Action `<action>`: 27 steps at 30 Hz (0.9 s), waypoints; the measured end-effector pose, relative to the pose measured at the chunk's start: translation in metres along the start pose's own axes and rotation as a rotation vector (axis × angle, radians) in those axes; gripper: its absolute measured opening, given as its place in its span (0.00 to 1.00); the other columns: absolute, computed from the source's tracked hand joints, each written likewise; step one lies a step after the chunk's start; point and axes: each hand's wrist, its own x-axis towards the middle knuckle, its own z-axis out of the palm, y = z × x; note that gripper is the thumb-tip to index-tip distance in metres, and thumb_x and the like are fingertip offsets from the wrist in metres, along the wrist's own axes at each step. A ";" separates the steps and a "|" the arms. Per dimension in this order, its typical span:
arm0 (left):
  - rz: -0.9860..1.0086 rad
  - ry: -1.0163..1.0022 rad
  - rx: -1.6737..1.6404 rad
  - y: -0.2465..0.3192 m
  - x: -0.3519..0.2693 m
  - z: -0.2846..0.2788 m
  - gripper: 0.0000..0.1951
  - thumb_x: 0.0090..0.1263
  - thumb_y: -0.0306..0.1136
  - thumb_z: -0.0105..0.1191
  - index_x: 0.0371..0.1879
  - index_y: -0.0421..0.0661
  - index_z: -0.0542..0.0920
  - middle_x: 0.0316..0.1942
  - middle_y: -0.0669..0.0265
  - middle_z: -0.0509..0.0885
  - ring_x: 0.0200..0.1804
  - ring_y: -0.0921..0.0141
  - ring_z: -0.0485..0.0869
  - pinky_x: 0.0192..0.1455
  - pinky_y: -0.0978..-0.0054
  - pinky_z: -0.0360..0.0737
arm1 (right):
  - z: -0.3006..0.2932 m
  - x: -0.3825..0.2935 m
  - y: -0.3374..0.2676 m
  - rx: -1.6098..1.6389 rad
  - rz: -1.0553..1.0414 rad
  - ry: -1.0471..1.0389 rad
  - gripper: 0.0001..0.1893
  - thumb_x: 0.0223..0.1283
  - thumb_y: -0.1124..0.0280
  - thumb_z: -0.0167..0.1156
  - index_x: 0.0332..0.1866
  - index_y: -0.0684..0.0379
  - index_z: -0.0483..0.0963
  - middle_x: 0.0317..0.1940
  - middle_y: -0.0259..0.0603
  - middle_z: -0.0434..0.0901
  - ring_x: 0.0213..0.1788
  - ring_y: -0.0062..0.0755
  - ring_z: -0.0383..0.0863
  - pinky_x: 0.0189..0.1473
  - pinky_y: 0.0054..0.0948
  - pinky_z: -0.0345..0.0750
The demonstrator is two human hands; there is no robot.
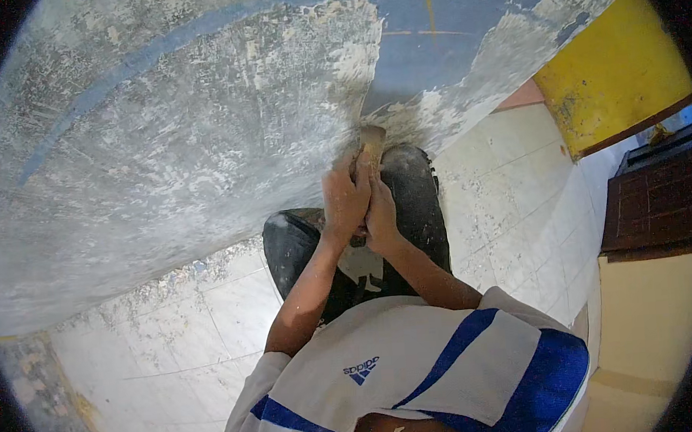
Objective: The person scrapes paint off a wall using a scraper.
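Note:
Both of my hands are closed together around a scraper (372,138), whose blade end points up at the wall. My left hand (346,195) and my right hand (382,211) press close to each other, and the fingers hide most of the handle. The blade end is at or very near the wall, just under a strip of blue paint (413,57); contact is hard to tell. To the left of that strip, the scraped wall (226,110) shows mottled grey and white. Torn, flaky paint edges border the blue on both sides.
My bent knees (406,176) in dark trousers flank the hands close to the wall. Paint flakes (189,279) litter the white tiled floor (170,357) along its base. At right are a yellow wall section (616,69), a dark wooden cabinet-like piece (651,206) and a cream wall (655,316).

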 end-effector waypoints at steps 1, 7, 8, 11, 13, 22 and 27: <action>0.069 0.051 0.026 0.000 0.003 0.000 0.15 0.71 0.33 0.49 0.47 0.34 0.79 0.33 0.44 0.83 0.34 0.52 0.85 0.36 0.62 0.78 | 0.006 0.000 -0.003 0.005 0.006 -0.002 0.23 0.76 0.52 0.38 0.61 0.59 0.68 0.45 0.37 0.76 0.44 0.27 0.77 0.45 0.27 0.76; 0.089 0.043 0.119 0.005 0.007 -0.002 0.12 0.70 0.31 0.50 0.44 0.34 0.80 0.29 0.45 0.82 0.29 0.51 0.82 0.31 0.64 0.75 | 0.007 0.007 -0.003 0.062 -0.024 0.045 0.20 0.76 0.50 0.38 0.43 0.55 0.72 0.20 0.25 0.68 0.12 0.15 0.61 0.11 0.21 0.56; 0.105 0.045 0.132 0.002 0.007 0.000 0.11 0.69 0.30 0.51 0.44 0.35 0.80 0.28 0.44 0.81 0.27 0.52 0.81 0.30 0.64 0.75 | 0.004 0.008 -0.003 0.135 -0.019 0.000 0.19 0.73 0.50 0.44 0.46 0.57 0.72 0.25 0.30 0.71 0.17 0.20 0.67 0.17 0.24 0.63; 0.125 0.024 0.096 0.024 0.008 -0.002 0.10 0.68 0.28 0.52 0.41 0.35 0.80 0.26 0.44 0.80 0.23 0.53 0.79 0.27 0.65 0.73 | -0.016 0.018 0.019 -0.343 -0.528 0.053 0.23 0.64 0.52 0.56 0.52 0.61 0.70 0.37 0.41 0.74 0.34 0.35 0.76 0.33 0.34 0.73; 0.172 0.042 0.067 0.023 0.015 0.001 0.09 0.68 0.29 0.52 0.40 0.36 0.81 0.25 0.45 0.80 0.23 0.53 0.78 0.27 0.65 0.73 | -0.010 0.019 0.014 -0.919 -1.021 0.149 0.28 0.58 0.53 0.62 0.56 0.64 0.68 0.45 0.48 0.75 0.45 0.44 0.77 0.44 0.41 0.76; 0.278 -0.028 0.073 0.080 0.056 0.035 0.11 0.69 0.33 0.53 0.41 0.38 0.81 0.27 0.46 0.81 0.25 0.52 0.81 0.28 0.66 0.74 | -0.024 0.024 -0.074 -1.033 -1.188 0.255 0.20 0.75 0.61 0.40 0.57 0.67 0.69 0.49 0.45 0.75 0.48 0.38 0.76 0.49 0.34 0.74; 0.172 -0.016 0.069 0.034 0.018 0.026 0.11 0.70 0.33 0.52 0.41 0.37 0.80 0.26 0.46 0.82 0.25 0.52 0.82 0.27 0.66 0.74 | -0.029 0.005 -0.023 -0.022 -0.109 -0.023 0.18 0.76 0.59 0.38 0.53 0.60 0.70 0.43 0.37 0.75 0.40 0.22 0.77 0.40 0.24 0.75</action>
